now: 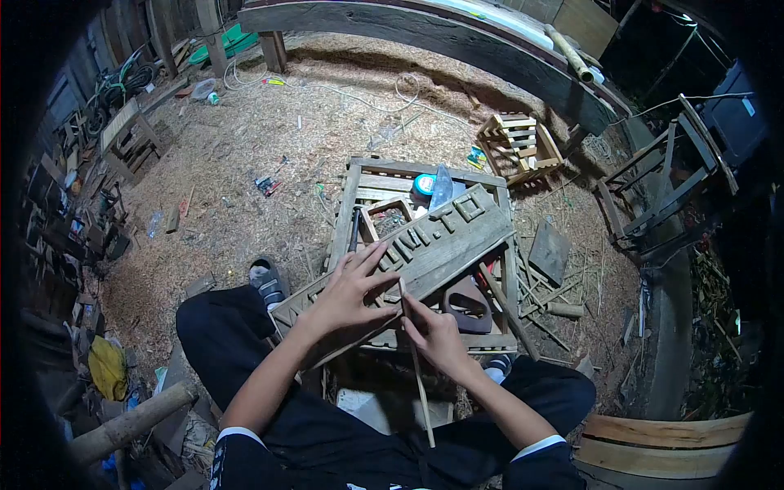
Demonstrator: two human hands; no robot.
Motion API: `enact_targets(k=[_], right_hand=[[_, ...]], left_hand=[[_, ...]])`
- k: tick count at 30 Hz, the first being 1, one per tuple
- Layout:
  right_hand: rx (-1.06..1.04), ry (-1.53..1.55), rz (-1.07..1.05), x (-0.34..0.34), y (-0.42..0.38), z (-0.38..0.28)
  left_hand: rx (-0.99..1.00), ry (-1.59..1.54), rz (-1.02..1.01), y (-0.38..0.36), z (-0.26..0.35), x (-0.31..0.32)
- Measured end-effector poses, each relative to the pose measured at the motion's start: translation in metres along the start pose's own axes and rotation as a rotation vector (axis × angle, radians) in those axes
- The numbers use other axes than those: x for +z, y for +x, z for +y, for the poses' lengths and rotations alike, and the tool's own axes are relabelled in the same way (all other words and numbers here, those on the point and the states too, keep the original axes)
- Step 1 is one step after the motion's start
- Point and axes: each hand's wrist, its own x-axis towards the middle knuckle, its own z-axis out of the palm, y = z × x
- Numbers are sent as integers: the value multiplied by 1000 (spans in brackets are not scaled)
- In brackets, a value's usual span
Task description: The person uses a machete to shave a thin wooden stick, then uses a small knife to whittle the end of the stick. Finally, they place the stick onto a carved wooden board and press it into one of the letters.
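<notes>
A long wooden sign board (pixel 453 251) with raised letters lies slantwise across a slatted wooden crate (pixel 346 220) between my knees. My left hand (pixel 351 290) rests on the board over part of the lettering, fingers spread, thumb pointing toward my right hand. Closed around a thin wooden stick (pixel 422 396), my right hand (pixel 437 335) is at the board's near edge. The stick's upper end meets the board near my left fingertips, and its lower end hangs toward my lap. Whatever lettering is under my left hand is hidden.
A brown saw handle (pixel 468 306), a blue-lidded round container (pixel 424 184) and a clear plastic bag (pixel 442 188) are on the crate. A smaller slatted crate (pixel 520 147) stands beyond. Shavings cover the ground; a heavy bench (pixel 425 33) crosses the back, a metal-framed chair (pixel 670 175) the right.
</notes>
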Motion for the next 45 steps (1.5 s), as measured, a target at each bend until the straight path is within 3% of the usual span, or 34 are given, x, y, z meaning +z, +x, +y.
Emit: enact_targets(k=[25,45], right_hand=[[132,36,-72,-2,-1,-9],[83,37,-31,4,-4,-2]], left_hand=[[-2,-63,91,-1,-7,10],[11,-23,95,-1,-2,8]])
